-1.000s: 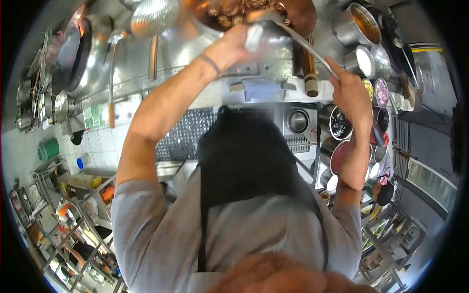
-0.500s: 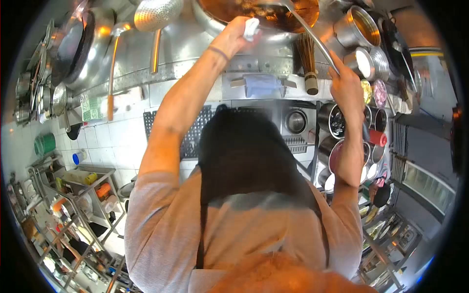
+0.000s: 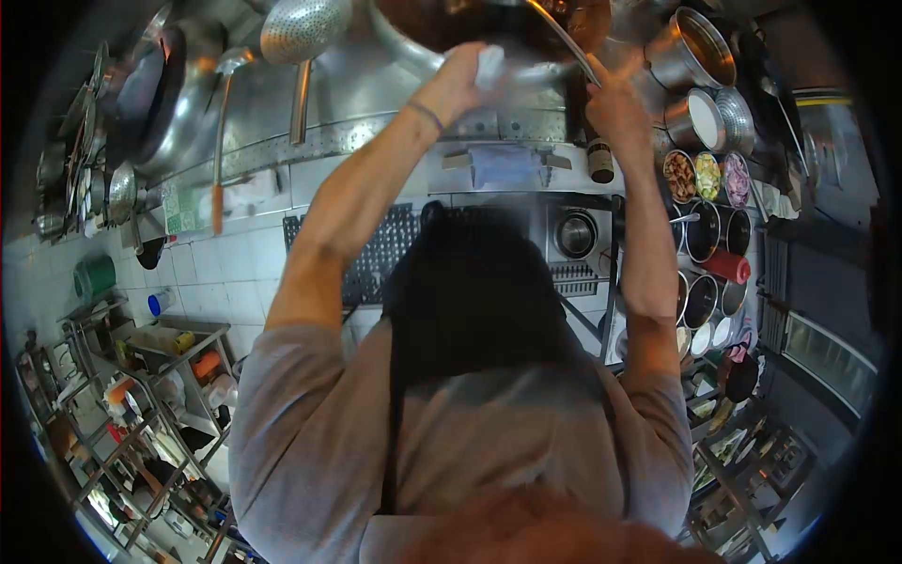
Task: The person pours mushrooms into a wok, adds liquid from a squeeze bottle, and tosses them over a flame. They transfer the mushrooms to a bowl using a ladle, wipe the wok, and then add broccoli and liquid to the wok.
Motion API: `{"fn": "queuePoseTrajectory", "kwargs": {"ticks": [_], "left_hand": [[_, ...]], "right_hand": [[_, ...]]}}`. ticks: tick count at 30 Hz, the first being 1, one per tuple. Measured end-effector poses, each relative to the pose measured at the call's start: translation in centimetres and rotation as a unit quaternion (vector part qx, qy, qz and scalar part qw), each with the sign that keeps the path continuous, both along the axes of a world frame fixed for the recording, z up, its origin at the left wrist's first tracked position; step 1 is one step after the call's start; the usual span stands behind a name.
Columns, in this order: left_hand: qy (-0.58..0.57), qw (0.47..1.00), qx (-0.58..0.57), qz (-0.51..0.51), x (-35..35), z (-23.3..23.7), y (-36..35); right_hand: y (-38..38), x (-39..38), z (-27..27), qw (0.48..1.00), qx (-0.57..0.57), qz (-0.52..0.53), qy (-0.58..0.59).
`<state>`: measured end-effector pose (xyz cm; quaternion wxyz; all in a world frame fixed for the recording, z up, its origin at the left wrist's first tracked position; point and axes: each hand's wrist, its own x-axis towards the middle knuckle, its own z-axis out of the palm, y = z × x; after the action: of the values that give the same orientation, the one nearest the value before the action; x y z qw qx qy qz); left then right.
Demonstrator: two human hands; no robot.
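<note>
My left hand [image 3: 457,83] is closed on a folded white cloth [image 3: 489,68] at the near rim of a large wok [image 3: 427,23]. The cloth appears to be against the rim. My right hand [image 3: 616,108] grips the long metal handle of a ladle [image 3: 562,33], which slants up and left into the wok; its bowl is beyond the frame's top edge. The wok's inside looks dark brown, and what is in it is hard to make out. A bamboo brush [image 3: 599,160] stands just below my right hand, partly hidden in shadow.
A perforated skimmer [image 3: 305,28] and another long-handled tool [image 3: 218,150] lie left of the wok. At right stand a metal pot [image 3: 693,52], a pot with white contents [image 3: 700,120], bowls of chopped ingredients [image 3: 707,177] and a red container [image 3: 726,266]. A folded blue cloth [image 3: 507,165] lies on the front ledge.
My right hand has moved up and left with the ladle, pushing its head farther out of view. My left hand has shifted slightly down. The orange glow in the wok has dimmed.
</note>
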<state>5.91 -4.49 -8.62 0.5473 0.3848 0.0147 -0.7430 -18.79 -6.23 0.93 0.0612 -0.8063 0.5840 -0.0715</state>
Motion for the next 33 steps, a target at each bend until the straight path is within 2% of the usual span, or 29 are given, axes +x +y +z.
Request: {"fn": "queuePoseTrajectory", "kwargs": {"ticks": [1,2,4,5,6,8,11,13,15,18,19,21,23,24,25,26,28,29,32,33], "left_hand": [[-0.029,0.999,-0.007,0.012,-0.9,-0.7,1.7],[-0.039,0.999,-0.031,-0.018,-1.3,-0.7,3.5],[-0.047,0.998,-0.018,-0.042,-1.6,1.9,6.4],[0.015,0.999,-0.031,-0.033,-0.8,1.0,5.5],[-0.011,0.999,0.045,0.001,-0.4,0.2,3.6],[0.005,1.0,0.007,0.023,0.1,1.5,0.7],[0.097,0.994,0.013,-0.058,0.8,3.9,-0.4],[0.105,0.992,0.047,-0.057,0.7,5.0,-0.9],[0.102,0.991,0.081,-0.022,0.5,5.7,-1.3],[0.107,0.992,0.019,-0.063,1.7,2.4,-2.7],[0.111,0.99,-0.062,-0.066,1.5,0.0,-2.5],[0.048,0.996,-0.044,-0.065,0.1,-2.1,0.4],[-0.006,0.998,-0.037,-0.057,-1.1,-0.3,3.7],[-0.029,0.998,-0.033,-0.054,-1.1,0.9,4.8],[0.056,0.99,-0.085,-0.094,0.8,-1.4,3.7],[0.053,0.996,-0.065,-0.027,1.2,-1.3,2.0],[0.035,0.996,-0.038,-0.07,3.2,-1.2,-1.8],[0.119,0.986,-0.042,-0.108,4.4,-1.2,-3.0],[0.088,0.996,0.017,-0.002,3.0,0.0,-5.1],[0.037,0.999,-0.012,-0.026,3.9,-1.7,-5.4]], "right_hand": [[0.6,-0.4,-0.2,1.0,-0.002,0.006,-0.011],[1.2,-0.8,0.1,1.0,-0.011,0.011,-0.025],[2.1,-2.0,1.4,1.0,-0.014,0.011,-0.024],[2.7,-3.1,2.5,1.0,-0.001,0.013,-0.006],[3.4,-4.2,3.3,1.0,0.019,0.016,0.014],[4.1,-5.5,5.1,0.999,0.002,0.053,-0.007],[5.0,-6.9,8.3,0.997,0.01,0.07,0.018],[6.1,-6.5,10.2,0.996,0.048,0.06,0.045],[5.2,-5.0,8.9,0.996,0.045,0.05,0.053],[2.2,-2.1,5.2,0.999,0.015,0.039,0.033],[1.3,-0.6,4.1,0.999,0.011,0.02,0.025],[0.7,-0.2,2.0,1.0,-0.004,0.0,0.009],[-0.4,-0.5,0.3,0.999,-0.034,0.001,-0.011],[-0.8,-1.0,0.5,0.998,-0.05,0.003,-0.024],[-0.3,-2.0,0.4,0.998,-0.057,0.011,-0.03],[0.8,-3.0,0.3,0.997,-0.058,0.023,-0.034],[1.5,-4.2,1.6,0.997,-0.052,0.032,-0.037],[2.0,-4.7,2.4,0.998,-0.048,0.028,-0.022],[3.6,-5.5,5.0,0.999,-0.017,0.005,0.029],[4.2,-5.9,5.6,1.0,0.0,0.005,0.031]]}}
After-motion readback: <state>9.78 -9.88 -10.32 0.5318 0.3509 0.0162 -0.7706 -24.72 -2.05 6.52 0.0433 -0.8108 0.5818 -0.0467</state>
